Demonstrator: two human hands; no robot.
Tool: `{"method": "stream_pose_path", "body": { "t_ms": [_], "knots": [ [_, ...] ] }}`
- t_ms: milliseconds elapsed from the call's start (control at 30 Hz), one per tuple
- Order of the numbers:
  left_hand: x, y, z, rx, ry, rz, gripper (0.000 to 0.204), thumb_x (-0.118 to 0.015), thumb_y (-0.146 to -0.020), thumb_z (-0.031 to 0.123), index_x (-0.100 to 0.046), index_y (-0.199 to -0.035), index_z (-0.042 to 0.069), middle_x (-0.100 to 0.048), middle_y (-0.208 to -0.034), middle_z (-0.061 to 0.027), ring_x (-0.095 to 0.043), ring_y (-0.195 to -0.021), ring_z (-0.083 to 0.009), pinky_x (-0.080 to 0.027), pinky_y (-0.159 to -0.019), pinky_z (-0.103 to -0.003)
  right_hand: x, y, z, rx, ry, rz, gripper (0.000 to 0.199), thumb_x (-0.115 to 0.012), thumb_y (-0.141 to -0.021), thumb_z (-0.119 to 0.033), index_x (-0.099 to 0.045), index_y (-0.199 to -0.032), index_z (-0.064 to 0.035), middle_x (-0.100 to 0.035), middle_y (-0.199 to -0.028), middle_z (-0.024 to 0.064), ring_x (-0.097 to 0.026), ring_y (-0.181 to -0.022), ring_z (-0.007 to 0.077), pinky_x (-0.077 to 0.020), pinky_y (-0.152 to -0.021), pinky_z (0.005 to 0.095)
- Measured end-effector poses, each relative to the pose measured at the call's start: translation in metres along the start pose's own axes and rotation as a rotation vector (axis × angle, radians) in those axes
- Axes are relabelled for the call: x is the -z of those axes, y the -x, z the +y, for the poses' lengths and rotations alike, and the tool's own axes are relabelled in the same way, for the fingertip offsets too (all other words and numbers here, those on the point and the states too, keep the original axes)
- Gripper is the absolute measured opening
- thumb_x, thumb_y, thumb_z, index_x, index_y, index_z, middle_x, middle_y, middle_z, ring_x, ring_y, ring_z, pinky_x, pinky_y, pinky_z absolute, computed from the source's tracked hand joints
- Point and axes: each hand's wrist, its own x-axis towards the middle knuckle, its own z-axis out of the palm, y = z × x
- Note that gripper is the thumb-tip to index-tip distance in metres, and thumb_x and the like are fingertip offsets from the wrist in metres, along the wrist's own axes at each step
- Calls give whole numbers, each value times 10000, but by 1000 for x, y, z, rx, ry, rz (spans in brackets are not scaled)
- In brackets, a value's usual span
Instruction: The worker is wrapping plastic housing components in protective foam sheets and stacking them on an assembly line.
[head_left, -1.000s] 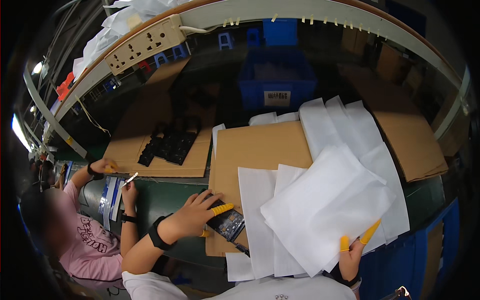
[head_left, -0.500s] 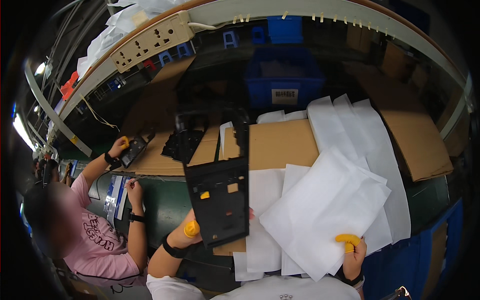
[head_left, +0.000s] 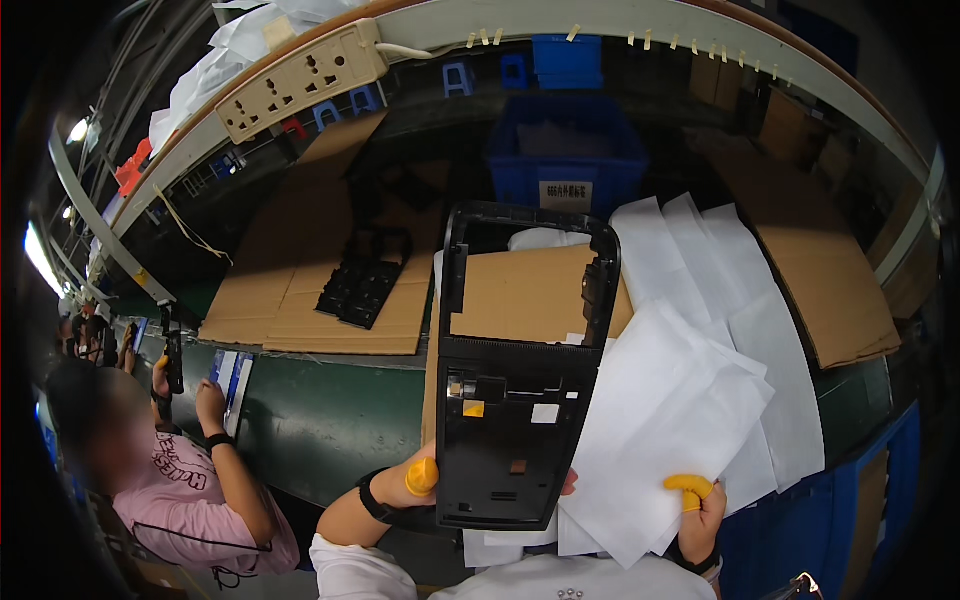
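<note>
You have one left hand (head_left: 410,484), one right hand (head_left: 703,510) and one black frame (head_left: 500,450). Around you are one co-worker (head_left: 200,510), one power strip (head_left: 302,82) and four blue stools (head_left: 458,70); overlapping white sheets (head_left: 650,430) can't be counted.

Black characters (head_left: 566,190) on white label (head_left: 566,203) of blue bin (head_left: 510,178), dark lettering (head_left: 180,464) on pink shirt (head_left: 195,515)

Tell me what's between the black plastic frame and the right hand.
White sheets, plus a left-hand fingertip beside the black plastic frame; head view.
</note>
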Motion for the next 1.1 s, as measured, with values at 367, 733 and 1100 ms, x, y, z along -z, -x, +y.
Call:
{"method": "stream_pose_path", "body": {
  "t_ms": [367, 733, 1100],
  "knots": [
    [-14, -32, 20, -379, 326, 135, 802, -537, -797, 540, -285, -1323, -11, -396, -1204, -287, -466, -1103, -403, -478, -878, -450, 1, 4, 2, 8, 22, -8, 175, -455, -805, 6, -619, -746, -10, -579, -797, 99, -522, -770, 209, -387, -729, 276],
    [-1, -51, 28, -474, 288, 69, 695, -505, -860, 423, -249, -1324, -27, -390, -1219, -270, -461, -1137, -331, -462, -932, -356, 1, 3, 2, -8, 39, 4, 177, -460, -810, -9, -626, -752, -17, -579, -787, 98, -520, -762, 209, -387, -719, 281],
    [2, -54, 29, -464, 274, 139, 709, -548, -823, 446, -302, -1316, 0, -416, -1223, -248, -473, -1125, -324, -460, -922, -355, 0, 1, -1, -1, 39, -6, 180, -454, -807, 1, -624, -751, -16, -589, -785, 100, -525, -740, 211, -390, -702, 280]
  ]
}}
